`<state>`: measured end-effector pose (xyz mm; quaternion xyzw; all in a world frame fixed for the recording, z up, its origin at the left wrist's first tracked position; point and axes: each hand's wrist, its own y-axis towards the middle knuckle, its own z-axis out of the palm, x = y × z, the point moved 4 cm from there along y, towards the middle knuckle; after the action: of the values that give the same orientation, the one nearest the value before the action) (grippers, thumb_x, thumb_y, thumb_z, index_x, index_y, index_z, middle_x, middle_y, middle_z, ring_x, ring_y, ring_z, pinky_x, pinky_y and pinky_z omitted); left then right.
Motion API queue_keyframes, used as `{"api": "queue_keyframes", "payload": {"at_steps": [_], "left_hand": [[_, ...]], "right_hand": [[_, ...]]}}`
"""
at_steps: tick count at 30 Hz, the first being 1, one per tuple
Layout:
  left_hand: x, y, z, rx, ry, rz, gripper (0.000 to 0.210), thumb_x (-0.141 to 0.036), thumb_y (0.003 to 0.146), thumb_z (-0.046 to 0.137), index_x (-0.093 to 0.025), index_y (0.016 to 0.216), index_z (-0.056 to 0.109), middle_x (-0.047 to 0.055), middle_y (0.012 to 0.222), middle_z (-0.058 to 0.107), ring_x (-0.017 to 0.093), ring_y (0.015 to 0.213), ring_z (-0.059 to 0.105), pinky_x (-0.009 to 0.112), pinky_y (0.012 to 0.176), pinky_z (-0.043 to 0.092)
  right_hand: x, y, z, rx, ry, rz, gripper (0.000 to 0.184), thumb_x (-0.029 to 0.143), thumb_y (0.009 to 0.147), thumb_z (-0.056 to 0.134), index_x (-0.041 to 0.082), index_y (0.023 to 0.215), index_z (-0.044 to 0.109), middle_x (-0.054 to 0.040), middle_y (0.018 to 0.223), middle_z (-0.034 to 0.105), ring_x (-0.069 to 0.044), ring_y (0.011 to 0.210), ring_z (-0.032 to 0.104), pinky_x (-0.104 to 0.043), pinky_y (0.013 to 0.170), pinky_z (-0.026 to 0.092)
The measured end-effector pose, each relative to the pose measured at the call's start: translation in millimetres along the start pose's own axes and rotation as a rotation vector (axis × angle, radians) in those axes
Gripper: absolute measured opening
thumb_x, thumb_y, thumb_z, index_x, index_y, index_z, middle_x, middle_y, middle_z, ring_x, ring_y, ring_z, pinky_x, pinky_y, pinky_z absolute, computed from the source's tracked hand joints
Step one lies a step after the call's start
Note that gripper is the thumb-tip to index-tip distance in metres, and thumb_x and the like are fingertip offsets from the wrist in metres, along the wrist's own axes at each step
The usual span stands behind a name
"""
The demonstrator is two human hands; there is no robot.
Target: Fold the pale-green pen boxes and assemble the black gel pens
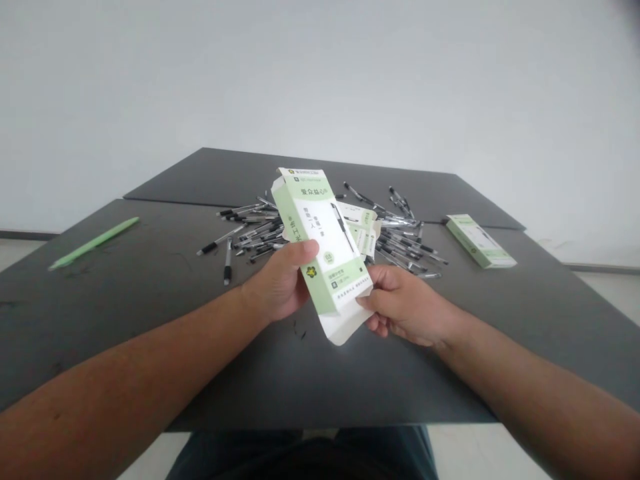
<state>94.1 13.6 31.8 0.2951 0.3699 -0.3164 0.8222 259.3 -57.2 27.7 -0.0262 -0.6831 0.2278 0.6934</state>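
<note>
Item, grn & slim, lies untouched at far L of table, then loose blk pens, none seen boxed. L hand is closed round the side of the carton, held up mid-view w/ near-end flap out, so that end's unshut; more grn/wht packaging sits behind. R hand pinches carton's near end; far R, 2nd box lies flat, looks formed, contents can't tell.
</note>
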Motion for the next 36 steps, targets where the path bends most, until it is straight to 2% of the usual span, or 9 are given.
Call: {"api": "queue_keyframes", "payload": {"at_steps": [4,10,15,19,24,28,32,36], "left_hand": [[-2.9,-2.1,1.4,-0.004,-0.012,0.002,0.087,-0.069,0.088,0.088,-0.014,0.153,0.069,0.025,0.128,0.085,0.054,0.133,0.076,0.075,0.115,0.059],[-5.4,-5.3,-4.3,-0.004,-0.056,0.001,0.071,-0.067,0.093,0.089,-0.024,0.147,0.072,0.019,0.143,0.082,0.049,0.133,0.077,0.07,0.115,0.061],[5.7,-4.8,-16.3,-0.063,-0.049,-0.03,0.078,-0.079,0.094,0.082,-0.018,0.142,0.075,0.021,0.124,0.086,0.052,0.132,0.077,0.071,0.114,0.061],[4.7,-3.3,-14.5,-0.158,-0.067,-0.011,0.073,-0.077,0.095,0.082,-0.017,0.137,0.075,0.02,0.121,0.086,0.054,0.137,0.074,0.073,0.118,0.058],[-2.7,-0.2,-13.2,-0.261,-0.102,0.019,0.061,-0.07,0.093,0.086,-0.018,0.124,0.076,0.017,0.113,0.086,0.048,0.125,0.079,0.067,0.114,0.062],[1.8,0.5,-15.7,-0.285,-0.139,0.01,0.059,-0.068,0.095,0.085,-0.02,0.126,0.074,0.015,0.114,0.086,0.046,0.125,0.079,0.064,0.114,0.062],[12.1,1.0,-15.3,-0.271,-0.144,-0.01,0.067,-0.075,0.098,0.079,-0.021,0.137,0.072,0.016,0.116,0.085,0.048,0.133,0.077,0.066,0.117,0.061],[17.4,1.9,-12.7,-0.265,-0.128,-0.023,0.074,-0.08,0.098,0.075,-0.021,0.143,0.071,0.016,0.115,0.086,0.05,0.138,0.074,0.069,0.118,0.059]], "right_hand": [[3.0,-1.1,-0.9,-0.001,0.039,-0.01,0.035,0.04,0.073,0.095,0.023,0.086,0.067,0.0068,0.055,0.065,-0.007,0.046,0.054,-0.016,0.043,0.046],[0.1,-1.7,2.6,0.062,0.062,0.028,0.029,0.038,0.076,0.092,0.022,0.085,0.07,0.0072,0.054,0.063,-0.007,0.045,0.053,-0.016,0.043,0.046],[-1.3,0.5,2.8,0.057,0.054,0.01,0.025,0.036,0.078,0.091,0.021,0.088,0.072,0.0074,0.055,0.063,-0.007,0.046,0.052,-0.016,0.043,0.044],[1.5,2.8,-0.7,0.039,0.047,-0.066,0.029,0.038,0.079,0.095,0.021,0.091,0.075,0.0053,0.061,0.067,-0.008,0.05,0.057,-0.017,0.046,0.049],[6.4,4.2,-9.7,-0.061,-0.098,-0.259,0.035,0.052,0.089,0.092,0.021,0.097,0.077,0.0027,0.07,0.07,-0.011,0.058,0.063,-0.021,0.05,0.051],[7.8,3.1,-18.7,-0.226,-0.329,-0.386,0.046,0.063,0.093,0.089,0.021,0.109,0.082,-0.0011,0.081,0.077,-0.015,0.065,0.066,-0.027,0.059,0.053],[12.4,-1.8,-20.6,-0.343,-0.573,-0.489,0.036,0.058,0.095,0.088,0.023,0.103,0.084,-0.0034,0.09,0.082,-0.018,0.076,0.069,-0.03,0.07,0.052],[17.5,-5.4,-18.7,-0.389,-0.662,-0.522,0.029,0.052,0.093,0.087,0.024,0.091,0.082,-0.0019,0.084,0.08,-0.018,0.074,0.066,-0.031,0.069,0.048]]}}
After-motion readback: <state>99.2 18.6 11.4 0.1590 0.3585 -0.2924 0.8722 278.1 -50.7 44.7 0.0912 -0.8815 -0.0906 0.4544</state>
